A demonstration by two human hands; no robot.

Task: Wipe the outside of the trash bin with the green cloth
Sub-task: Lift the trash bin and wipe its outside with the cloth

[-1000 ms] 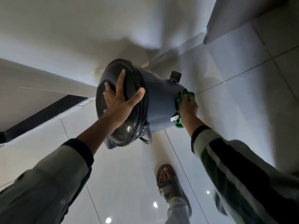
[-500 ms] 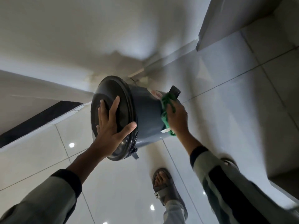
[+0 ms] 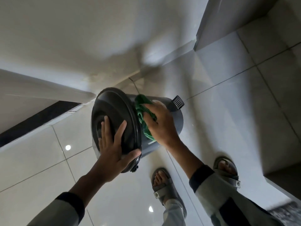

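Presently: trash bin (image 3: 166, 141), grey, tipped, lid (image 3: 117, 115) shut.
Left hand (image 3: 112, 154) splayed flat on lid; right hand (image 3: 161, 126) clamped on green cloth (image 3: 141, 110) against bin wall.

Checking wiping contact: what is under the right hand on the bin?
Under the right hand lies the bunched green cloth, pressed on the trash bin wall just beside the lid rim. The cloth's middle and the wall beneath are covered.

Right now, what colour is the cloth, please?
Green, clearest in the head view: cloth.
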